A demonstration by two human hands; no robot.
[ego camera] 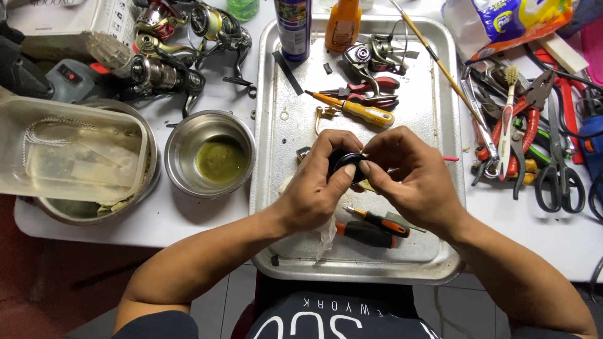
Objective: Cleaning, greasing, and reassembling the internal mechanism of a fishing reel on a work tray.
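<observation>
Both my hands meet over the middle of a metal tray [440, 113]. My left hand [317, 182] and my right hand [408, 179] together grip a small round black part [347, 162], fingers wrapped around its rim. Under my hands on the tray lie two small screwdrivers with black and orange handles [377, 227] and a bit of clear plastic [326, 235]. Farther up the tray lie a yellow-handled screwdriver [364, 113], red-handled pliers [370, 91] and a partly stripped fishing reel body [367, 56].
A steel bowl of greenish liquid [213, 157] stands left of the tray, beside a clear plastic box [69, 150] on a bigger bowl. Several fishing reels [169, 44] lie at the back left. Pliers, scissors and brushes [534, 138] crowd the right. A spray can [293, 28] and an orange bottle [343, 25] stand at the tray's far end.
</observation>
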